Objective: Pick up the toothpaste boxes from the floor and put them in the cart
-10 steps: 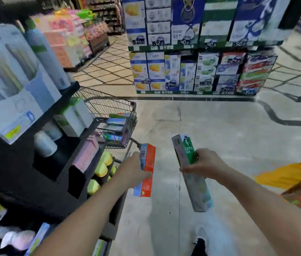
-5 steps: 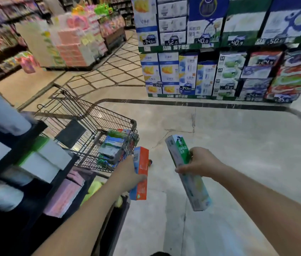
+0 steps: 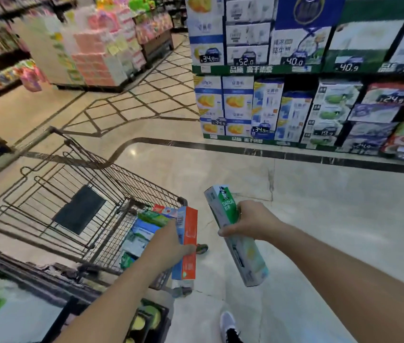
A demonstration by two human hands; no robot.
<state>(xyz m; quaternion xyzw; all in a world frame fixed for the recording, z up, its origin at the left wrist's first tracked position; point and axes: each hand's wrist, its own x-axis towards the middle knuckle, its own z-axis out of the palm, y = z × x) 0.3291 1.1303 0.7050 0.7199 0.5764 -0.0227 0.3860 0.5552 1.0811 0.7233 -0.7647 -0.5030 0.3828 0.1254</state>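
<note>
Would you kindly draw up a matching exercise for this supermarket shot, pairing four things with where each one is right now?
Things:
1. orange toothpaste box
2. green and white toothpaste box
3. blue and white boxes
4. white shoe

Places:
A. on the floor at the bottom edge of the view
B. held in the right hand
C. lying inside the cart
D. held in the left hand, beside the cart's near corner

Pairs: 1-D, 2-B, 3-C, 4-A
</note>
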